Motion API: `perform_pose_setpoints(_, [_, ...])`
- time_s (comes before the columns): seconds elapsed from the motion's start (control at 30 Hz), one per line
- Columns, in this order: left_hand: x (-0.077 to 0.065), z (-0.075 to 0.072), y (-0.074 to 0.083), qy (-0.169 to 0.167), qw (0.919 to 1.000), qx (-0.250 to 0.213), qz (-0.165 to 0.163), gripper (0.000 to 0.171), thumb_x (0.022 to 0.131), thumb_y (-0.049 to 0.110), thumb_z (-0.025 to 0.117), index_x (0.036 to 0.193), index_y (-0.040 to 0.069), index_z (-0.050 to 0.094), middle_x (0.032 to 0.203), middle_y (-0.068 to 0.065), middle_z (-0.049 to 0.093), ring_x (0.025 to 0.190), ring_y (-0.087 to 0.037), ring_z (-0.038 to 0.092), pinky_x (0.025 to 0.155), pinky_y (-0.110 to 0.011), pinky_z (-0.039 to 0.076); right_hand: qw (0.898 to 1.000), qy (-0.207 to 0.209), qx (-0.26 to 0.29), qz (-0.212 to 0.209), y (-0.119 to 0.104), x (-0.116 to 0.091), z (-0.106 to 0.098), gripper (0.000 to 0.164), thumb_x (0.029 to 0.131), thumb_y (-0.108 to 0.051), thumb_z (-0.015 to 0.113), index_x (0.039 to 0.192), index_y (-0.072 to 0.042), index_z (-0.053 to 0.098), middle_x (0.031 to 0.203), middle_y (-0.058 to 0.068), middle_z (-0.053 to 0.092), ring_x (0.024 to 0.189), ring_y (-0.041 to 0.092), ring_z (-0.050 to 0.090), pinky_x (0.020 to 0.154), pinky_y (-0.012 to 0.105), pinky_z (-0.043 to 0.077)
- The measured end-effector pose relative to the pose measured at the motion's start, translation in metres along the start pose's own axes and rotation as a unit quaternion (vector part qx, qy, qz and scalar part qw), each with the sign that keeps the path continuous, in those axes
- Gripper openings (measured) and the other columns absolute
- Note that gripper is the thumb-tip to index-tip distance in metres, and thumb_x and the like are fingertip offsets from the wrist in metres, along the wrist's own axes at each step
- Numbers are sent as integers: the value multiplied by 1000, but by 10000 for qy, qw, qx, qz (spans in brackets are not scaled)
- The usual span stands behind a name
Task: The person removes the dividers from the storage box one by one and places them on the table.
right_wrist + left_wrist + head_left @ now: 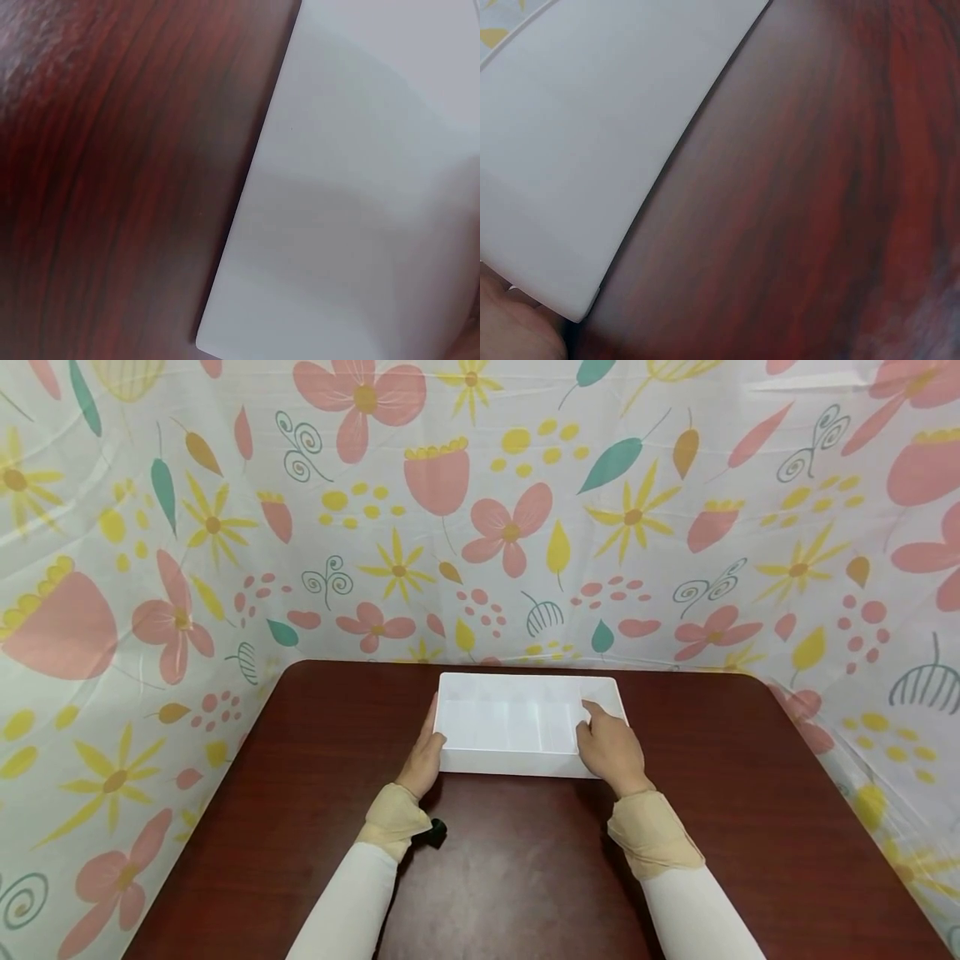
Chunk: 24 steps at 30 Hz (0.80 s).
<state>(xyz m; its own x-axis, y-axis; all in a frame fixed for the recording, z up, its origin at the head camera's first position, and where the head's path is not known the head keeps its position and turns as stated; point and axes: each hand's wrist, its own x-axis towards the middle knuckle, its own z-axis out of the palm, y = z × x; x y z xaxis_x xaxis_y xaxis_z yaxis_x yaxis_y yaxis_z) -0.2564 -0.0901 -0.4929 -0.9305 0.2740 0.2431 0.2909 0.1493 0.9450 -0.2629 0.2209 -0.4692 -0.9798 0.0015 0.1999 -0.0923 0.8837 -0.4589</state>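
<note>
A shallow white divided box [510, 762] stands on the dark red-brown table, its low inner dividers faintly visible. My left hand [423, 760] grips the box at its left side, the thumb by the front corner and the fingers along the outer wall. In the left wrist view, part of that hand [517, 326] shows beside the box's corner. Over the right front corner is my right hand [611, 747], index finger stretched over the inside and thumb near the front rim. Its other fingers are hidden, so I cannot tell whether they grip the box.
The wood-grain table [517, 860] reaches back to a flower-printed cloth [517, 510], which hangs behind it and along both sides. Beige wraps [652, 831] cover both wrists. A small black object [435, 833] shows beside the left wrist.
</note>
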Motion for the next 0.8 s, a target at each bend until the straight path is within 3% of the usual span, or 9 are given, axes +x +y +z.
perform_pose_setpoints(0.33, [1,-1,-1,-129,9998,-78,110,70,93,-3,25,156,12,-2,161,-11,0,142,-20,1,114,-56,7,9998,196,45,-1,-1,0,-1,45,95,-18,42,135,-2,53,68,8,60,52,22,50,48,37,42])
perform_pose_setpoints(0.57, [2,0,-1,-103,9999,-4,77,69,92,-2,26,155,8,-1,161,-13,1,142,-22,2,114,-56,7,9996,252,124,84,1,-2,0,45,96,-18,41,136,-2,53,71,10,61,50,21,49,43,35,41])
perform_pose_setpoints(0.8, [3,-2,-5,-173,9997,-150,21,72,93,-3,22,155,20,-5,161,-2,-4,142,-15,-2,115,-52,4,9990,427,148,-7,0,-1,4,44,96,-17,42,135,-1,54,70,11,63,52,23,50,45,37,42])
